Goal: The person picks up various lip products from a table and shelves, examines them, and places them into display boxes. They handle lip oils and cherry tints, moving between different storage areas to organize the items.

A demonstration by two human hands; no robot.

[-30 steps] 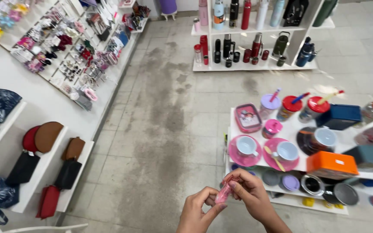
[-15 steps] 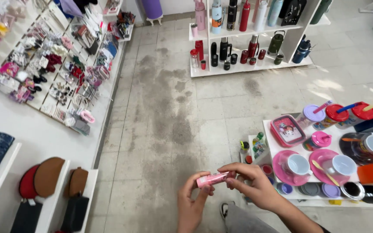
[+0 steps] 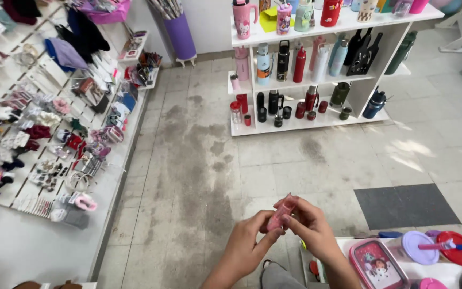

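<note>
Both my hands hold one small pink tube-shaped item (image 3: 281, 213) in front of me, low in the head view. My left hand (image 3: 252, 241) pinches its lower end between thumb and fingers. My right hand (image 3: 308, 225) grips its upper end with the fingertips. The item is tilted, its top pointing up and to the right. Below the hands lies grey tiled floor (image 3: 188, 176).
A white shelf unit (image 3: 316, 64) with bottles and flasks stands ahead. A white display table (image 3: 434, 267) at lower right holds a pink lunch box (image 3: 378, 265) and lidded cups. A slanted wall display (image 3: 44, 139) of hair accessories runs along the left. A purple bin (image 3: 180, 35) stands at the back.
The view has tilted up and turned left, so the display table slid to the lower right corner. The pink item went from lying level between my hands to tilted upward.
</note>
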